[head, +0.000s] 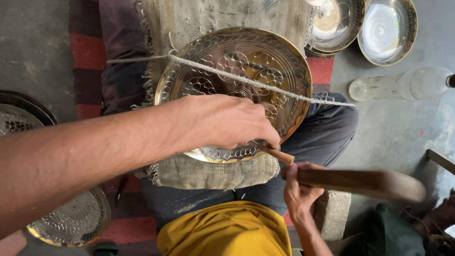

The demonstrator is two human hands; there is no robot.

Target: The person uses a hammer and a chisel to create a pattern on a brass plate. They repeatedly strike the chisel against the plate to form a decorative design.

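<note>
A round brass plate (237, 61) with embossed flower circles lies on a burlap pad (208, 173) over my lap. A taut string (246, 80) crosses its face. My left hand (222, 121) reaches in from the left and is closed on a short brown punch (278, 154), whose tip sits at the plate's near rim. Just below it, my right hand (298, 189) grips a wooden mallet (365, 184). The mallet is blurred and stretches out to the right, level with the punch's end.
Two shiny brass bowls (386, 28) (334, 19) sit at the top right, with a clear plastic bottle (403, 84) lying on the concrete floor beside them. Patterned metal plates (71, 223) (16, 118) rest at the left on a red striped mat (87, 52). A stone block (334, 213) is by my right knee.
</note>
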